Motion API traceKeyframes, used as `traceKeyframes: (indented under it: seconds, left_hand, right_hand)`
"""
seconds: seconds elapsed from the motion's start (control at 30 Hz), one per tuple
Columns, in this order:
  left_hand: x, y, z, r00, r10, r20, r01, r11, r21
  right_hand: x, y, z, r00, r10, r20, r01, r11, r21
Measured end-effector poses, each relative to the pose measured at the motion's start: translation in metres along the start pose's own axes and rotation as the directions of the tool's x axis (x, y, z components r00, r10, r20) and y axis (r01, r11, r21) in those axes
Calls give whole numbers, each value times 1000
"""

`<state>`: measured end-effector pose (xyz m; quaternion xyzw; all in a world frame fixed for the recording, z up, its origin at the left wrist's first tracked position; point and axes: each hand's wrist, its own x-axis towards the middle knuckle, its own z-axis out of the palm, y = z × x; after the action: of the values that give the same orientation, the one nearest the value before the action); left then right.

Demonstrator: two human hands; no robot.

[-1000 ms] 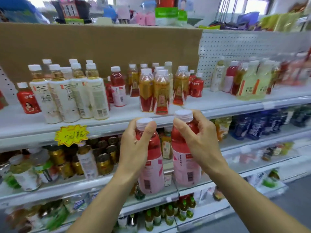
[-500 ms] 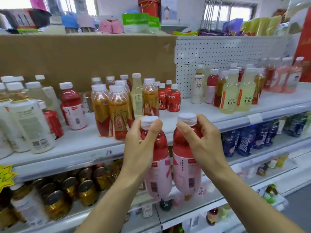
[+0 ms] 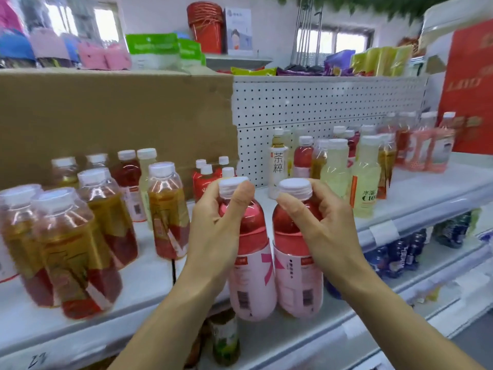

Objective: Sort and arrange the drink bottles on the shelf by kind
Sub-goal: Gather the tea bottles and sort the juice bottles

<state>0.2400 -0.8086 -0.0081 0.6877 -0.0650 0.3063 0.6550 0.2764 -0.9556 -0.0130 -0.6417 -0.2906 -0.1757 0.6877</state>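
Pink-labelled red bottles (image 3: 252, 284) hang side by side before the shelf (image 3: 426, 201), left hand (image 3: 213, 231) and right hand (image 3: 328, 231) each curled round a neck; held so high, one could swing into the amber bottle (image 3: 166, 212) just left.

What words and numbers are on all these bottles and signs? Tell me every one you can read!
"茶粹": white-labelled tea bottle at the back.
"水溶 C10", cut off: pale yellow bottle.
"Z3" or "23", handwritten: shelf edge, bottom left.
Too blurred to read: the print on the left pink-labelled bottle and the right pink-labelled bottle, and the gold letters on the red box.
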Motion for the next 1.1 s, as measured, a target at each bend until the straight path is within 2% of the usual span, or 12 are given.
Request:
traceKeyframes:
  seconds: [0.1,0.23,0.47,0.67,0.87,1.1]
  left_hand:
    - [16,-5,24,1000,17,-4,-17,1000,-6]
    - [34,-13,53,997,34,-76,-34,999,-10]
    - [60,-22,81,977,76,-201,-63,996,67]
    - [71,-36,88,962,104,-252,-73,989,129]
    - [86,-50,99,960,161,-230,-115,973,199]
    - [104,-75,119,959,169,-228,-111,963,248]
  right_hand:
    - [22,12,-21,1000,-20,11,20,1000,-12]
    - [53,28,-44,996,-39,75,40,999,-10]
    - [94,49,-55,983,-67,173,51,994,97]
    - [108,65,-57,987,-48,156,26,990,141]
    - [117,78,-64,992,-46,116,27,987,160]
    - [124,91,-73,999,-30,39,26,996,89]
